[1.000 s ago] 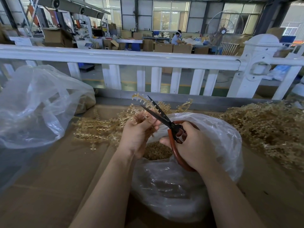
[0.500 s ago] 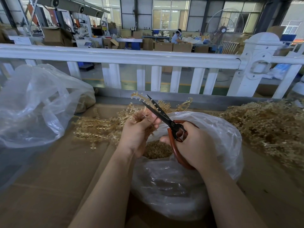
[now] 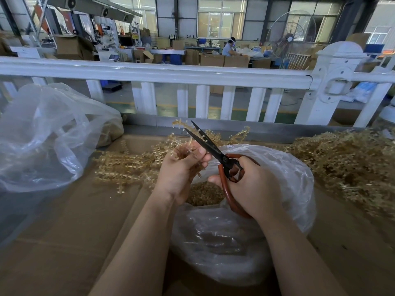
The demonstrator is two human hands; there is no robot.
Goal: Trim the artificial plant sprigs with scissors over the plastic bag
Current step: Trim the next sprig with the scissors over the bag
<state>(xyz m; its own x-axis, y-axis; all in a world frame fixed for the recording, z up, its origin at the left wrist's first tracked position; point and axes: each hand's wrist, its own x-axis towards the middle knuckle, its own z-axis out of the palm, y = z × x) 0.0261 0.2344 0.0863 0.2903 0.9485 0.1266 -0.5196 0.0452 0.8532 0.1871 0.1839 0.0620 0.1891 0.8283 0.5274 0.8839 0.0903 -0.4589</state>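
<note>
A pale gold sprig (image 3: 188, 149) sits bunched in the left hand (image 3: 181, 174), fingers curled round it, its tip poking up past the knuckles between the parted black blades of the scissors (image 3: 210, 146). The right hand (image 3: 254, 189) grips the red handles, fingers wrapped through the loops. Both hover above the clear plastic bag (image 3: 277, 167), whose open mouth shows cut bits inside. Loose sprigs (image 3: 124, 167) lie left on the cardboard surface (image 3: 64, 242) — a larger heap (image 3: 352, 163) sits right. Another bag (image 3: 42, 135) rests far left.
</note>
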